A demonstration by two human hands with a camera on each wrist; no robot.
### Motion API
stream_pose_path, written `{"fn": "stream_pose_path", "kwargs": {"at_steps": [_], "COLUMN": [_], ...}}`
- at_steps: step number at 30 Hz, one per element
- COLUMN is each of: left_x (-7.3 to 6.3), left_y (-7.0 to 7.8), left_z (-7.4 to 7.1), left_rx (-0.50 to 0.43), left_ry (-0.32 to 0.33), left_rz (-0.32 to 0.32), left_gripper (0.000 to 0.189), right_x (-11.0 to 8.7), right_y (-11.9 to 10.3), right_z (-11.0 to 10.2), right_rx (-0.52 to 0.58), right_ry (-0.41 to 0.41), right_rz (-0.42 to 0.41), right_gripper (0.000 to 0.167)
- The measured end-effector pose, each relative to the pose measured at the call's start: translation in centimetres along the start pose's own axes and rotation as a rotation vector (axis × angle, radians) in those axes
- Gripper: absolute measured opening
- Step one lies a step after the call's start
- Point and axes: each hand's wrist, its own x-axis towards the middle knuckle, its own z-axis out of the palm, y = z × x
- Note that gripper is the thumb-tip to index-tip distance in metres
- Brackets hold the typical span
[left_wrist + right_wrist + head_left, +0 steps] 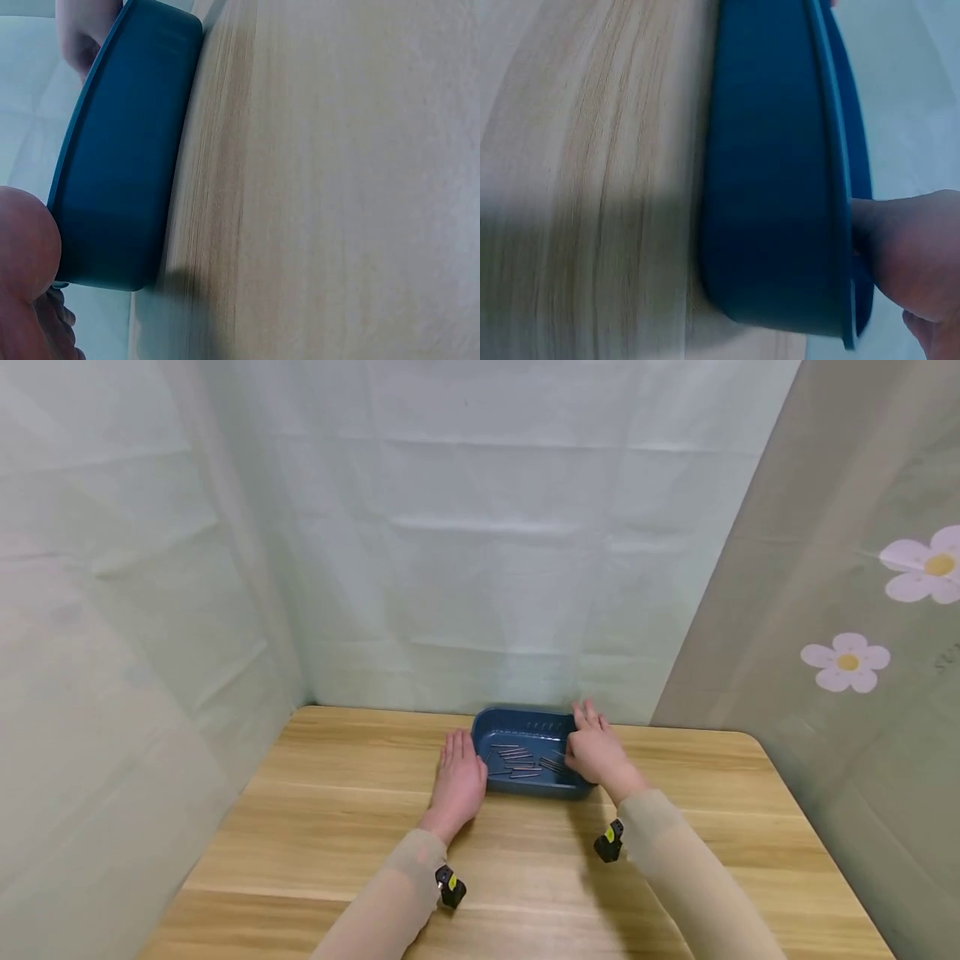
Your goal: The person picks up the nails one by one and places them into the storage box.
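A dark blue tray (528, 788) with rounded corners stands at the table's far edge, several thin metal rods (517, 755) lying on its floor. At its left end rests my left hand (460, 781), fingers straight and pointing away, thumb side against the wall. My right hand (597, 753) is over the right end, thumb and forefinger down inside, the other fingers stretched past the rim. More thin rods (553, 766) lie close by those fingertips; whether they pinch one I cannot tell. In the right wrist view the thumb (900, 240) reaches over the rim.
The wooden table (510, 868) has a light grain and rounded far corners. Pale curtains (487, 543) hang right behind it and on both sides, the right one with flower prints (847, 662). A small black camera (450, 887) is worn on each wrist.
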Motion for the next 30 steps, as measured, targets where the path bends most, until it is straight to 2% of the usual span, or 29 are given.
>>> {"fn": "stream_pose_path", "kwargs": {"at_steps": [9, 19, 26, 30], "left_x": [-0.1, -0.5, -0.6, -0.5], "left_y": [0.7, 0.5, 0.6, 0.7], "left_z": [0.0, -0.3, -0.3, -0.2], "left_rx": [-0.011, -0.010, -0.004, -0.004], "left_ry": [0.002, 0.004, -0.007, 0.010], "left_rz": [0.007, 0.007, 0.004, 0.015], "left_gripper": [0.058, 0.059, 0.059, 0.058], "right_x": [0.9, 0.5, 0.6, 0.7], "right_y": [-0.2, -0.5, -1.0, -1.0], "right_z": [1.1, 2.1, 2.3, 2.4], "right_rx": [-0.113, -0.105, -0.092, -0.060], "right_ry": [-0.046, 0.007, -0.008, -0.001], "right_rz": [0.024, 0.038, 0.074, 0.085], "right_gripper": [0.023, 0.019, 0.029, 0.025]}}
